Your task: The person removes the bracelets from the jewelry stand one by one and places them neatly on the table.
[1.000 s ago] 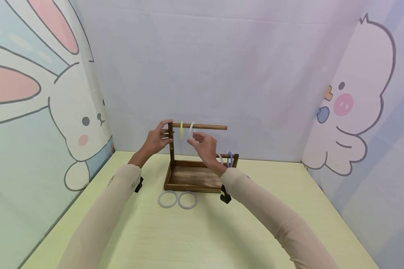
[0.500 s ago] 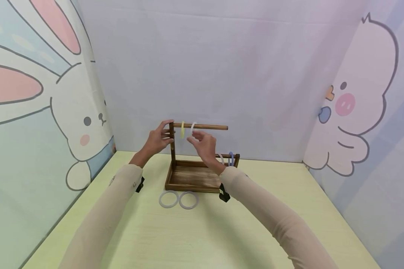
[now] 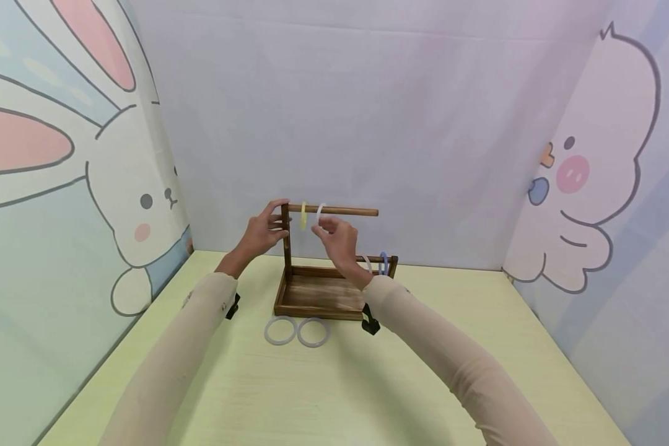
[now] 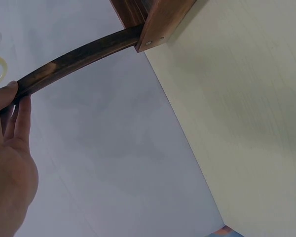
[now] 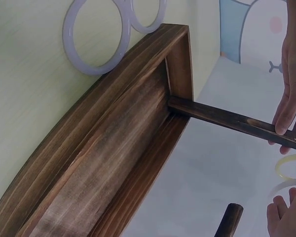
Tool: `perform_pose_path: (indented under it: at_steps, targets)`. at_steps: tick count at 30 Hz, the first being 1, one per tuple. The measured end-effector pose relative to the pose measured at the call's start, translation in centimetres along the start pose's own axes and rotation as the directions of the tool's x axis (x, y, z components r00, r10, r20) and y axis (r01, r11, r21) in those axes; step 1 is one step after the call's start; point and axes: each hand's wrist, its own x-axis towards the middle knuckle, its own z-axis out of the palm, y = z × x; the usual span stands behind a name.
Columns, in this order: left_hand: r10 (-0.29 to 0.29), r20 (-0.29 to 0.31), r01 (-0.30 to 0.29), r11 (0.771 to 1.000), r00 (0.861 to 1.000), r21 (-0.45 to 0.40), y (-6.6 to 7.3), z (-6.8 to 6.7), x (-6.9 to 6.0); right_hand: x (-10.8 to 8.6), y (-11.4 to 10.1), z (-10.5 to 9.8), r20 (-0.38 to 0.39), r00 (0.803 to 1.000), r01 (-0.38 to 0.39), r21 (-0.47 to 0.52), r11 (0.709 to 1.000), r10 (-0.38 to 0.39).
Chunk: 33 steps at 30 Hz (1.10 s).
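Note:
My left hand (image 3: 259, 235) grips the top of the upright post (image 3: 287, 254) of a dark wooden bangle stand, thumb on one side and fingers on the other. From that post a wooden rod (image 3: 354, 211) runs to the right. A yellow bangle (image 3: 303, 218) hangs on it near the post. Just right of this hangs a white bangle (image 3: 320, 208), also around the rod. My right hand (image 3: 339, 243) pinches the white bangle's lower part between thumb and fingers; the exact contact is partly hidden. In the right wrist view, those fingers (image 5: 280, 207) are beside the white bangle.
The stand's tray base (image 3: 320, 291) sits on the pale yellow table (image 3: 290, 396). Its lower rod at the right carries a blue bangle (image 3: 384, 265) and a pale bangle (image 3: 367, 264). Two lilac bangles, left (image 3: 279, 344) and right (image 3: 313, 345), lie flat before the tray.
Both hands keep their places on the post and at the white bangle. The whole view has shifted very slightly; the bangles stay where they were.

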Motion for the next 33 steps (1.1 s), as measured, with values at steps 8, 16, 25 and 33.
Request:
perform_pose_path:
  at_steps: [8,16,25,33]
  targets:
    - [0.006,-0.008,-0.006,1.0,1.0,0.003,0.3,-0.1,-0.1,-0.1,0.0,-0.5,-0.004,1.0,-0.003,0.029,1.0,0.003]
    - [0.009,-0.003,-0.009,1.0,1.0,-0.001,0.1,0.0,-0.1,-0.2,0.5,-1.1,-0.007,1.0,-0.004,0.071,0.997,0.004]
    - [0.028,-0.014,-0.028,1.0,1.0,-0.004,0.2,0.2,0.1,0.0,1.2,-2.0,-0.036,0.999,-0.016,0.061,0.998,0.018]
    - [0.01,-0.008,-0.01,1.0,1.0,0.006,0.4,0.0,0.0,0.1,1.7,-2.6,-0.037,0.999,0.014,0.076,0.997,-0.011]
